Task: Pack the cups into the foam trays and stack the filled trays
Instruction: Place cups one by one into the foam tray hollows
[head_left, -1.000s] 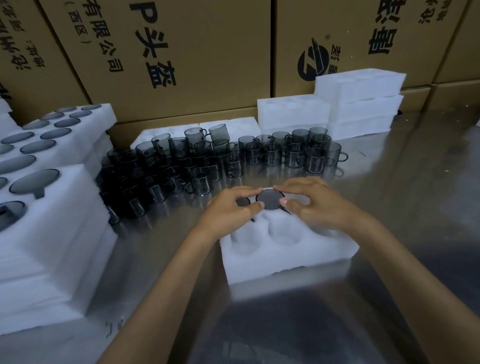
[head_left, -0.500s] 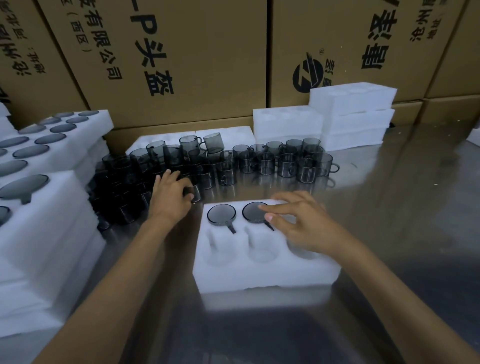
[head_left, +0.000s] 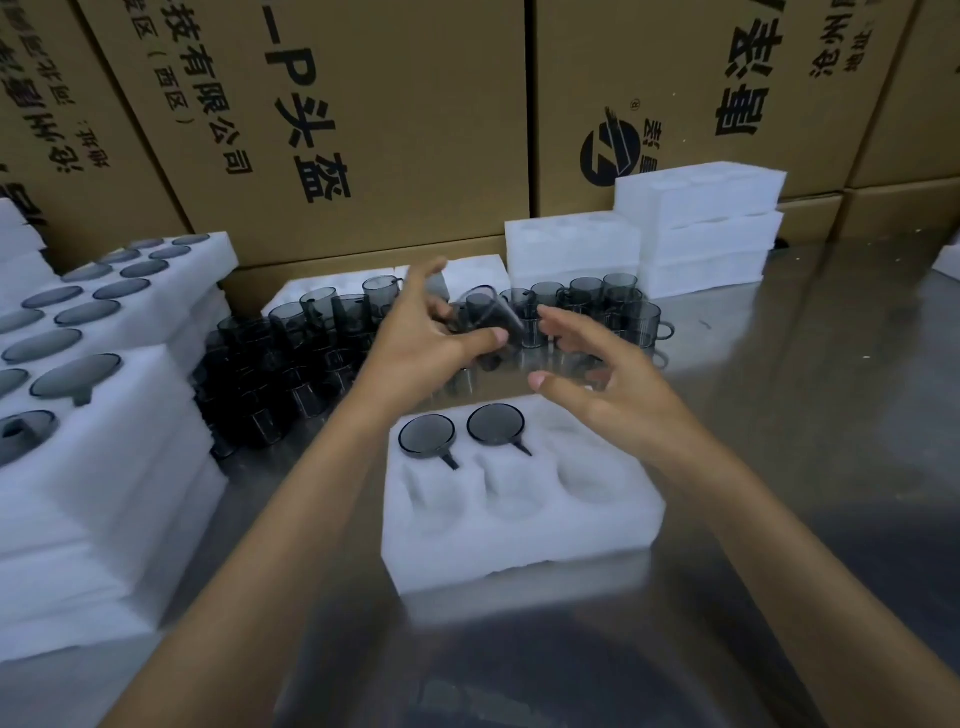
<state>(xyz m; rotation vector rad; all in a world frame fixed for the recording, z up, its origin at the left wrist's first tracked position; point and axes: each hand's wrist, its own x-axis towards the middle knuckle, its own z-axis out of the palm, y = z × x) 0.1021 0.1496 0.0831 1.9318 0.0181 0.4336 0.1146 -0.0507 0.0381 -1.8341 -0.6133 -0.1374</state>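
My left hand (head_left: 415, 338) holds a dark cup (head_left: 485, 319) in the air at 12 o'clock from the tray (head_left: 519, 535). My right hand (head_left: 597, 384) is wide open beside it. Two holes are filled, four wait. Many cups (head_left: 587, 306) still stand behind. Filled trays (head_left: 104, 415) sit at 9 o'clock.

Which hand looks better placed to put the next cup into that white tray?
Probably the left hand: it already grips a cup, tilted above the foam tray. The right hand hovers open beside it, over the back row's free pocket.
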